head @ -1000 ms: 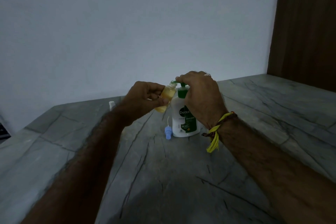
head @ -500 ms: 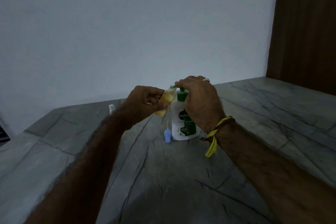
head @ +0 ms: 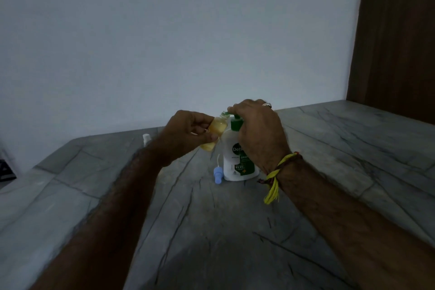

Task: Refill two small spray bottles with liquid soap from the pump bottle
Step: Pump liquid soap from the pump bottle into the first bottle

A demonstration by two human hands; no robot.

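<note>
Left hand (head: 186, 133) grips the tilted spray bottle (head: 213, 133) under the spout; right hand (head: 260, 130) curls over the pump bottle (head: 237, 162).

Overall light: you're working in a dim room, with a cool blue-grey cast over everything.
Wall (head: 141, 42): evenly lit and flat, with no hot spots; it's the brightest surface you have.
Countertop (head: 329, 148): paler toward the far edge, and a dark soft shadow pools on it right below you.
Forearms: nearly black in the near corners, with detail lost.
Pump bottle (head: 235, 167): its white body catches enough light for you to read part of the label.
Sharpness: the picture is soft all over, and your left hand (head: 188, 136) is a touch smeared.
Edges: you get wide-angle bending, with the counter's lines splaying outward.
Door panel (head: 397, 37): deep brown, murky, barely any grain.
</note>
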